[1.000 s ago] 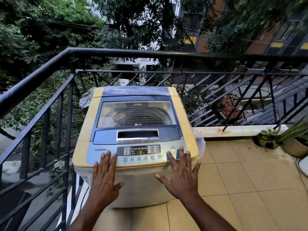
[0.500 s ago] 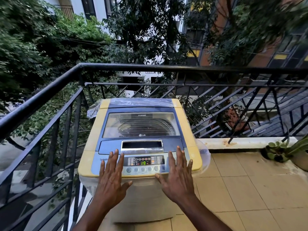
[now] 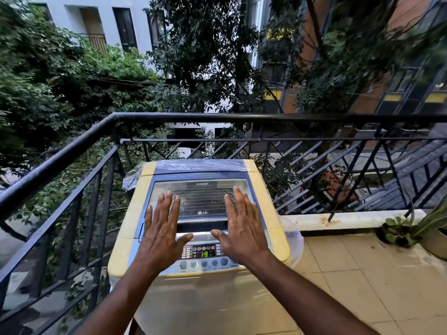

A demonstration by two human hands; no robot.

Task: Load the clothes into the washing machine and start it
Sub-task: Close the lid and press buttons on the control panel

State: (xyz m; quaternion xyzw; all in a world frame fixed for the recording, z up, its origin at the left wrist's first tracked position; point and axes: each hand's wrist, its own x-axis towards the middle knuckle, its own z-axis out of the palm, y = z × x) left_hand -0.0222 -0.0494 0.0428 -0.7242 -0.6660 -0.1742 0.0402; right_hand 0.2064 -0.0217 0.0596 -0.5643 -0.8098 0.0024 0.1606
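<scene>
Washing machine stands in the balcony corner, hard against the black metal railing on its left and far sides. Top-loader; its long axis runs away from me, control panel at the near edge facing me, hinge end toward the railing. Lid is down.

Body is pale yellow plastic with a blue frame round the lid. Lid window is clear and glossy, with a ribbed drum showing dimly beneath. Clear plastic film wraps the rear and bulges off the right side. Panel shows a green "19" and a row of round grey buttons under it.

My left hand and right hand lie palm-down over the lid, fingers straight and slightly spread, pointing away from me. No grip closed on anything; both are flat, thumbs angled inward near the silver handle strip. Whether the palms touch the lid or hover just above it, I cannot tell.

Floor is beige tile. Potted plant sits at right, well apart from the machine.
</scene>
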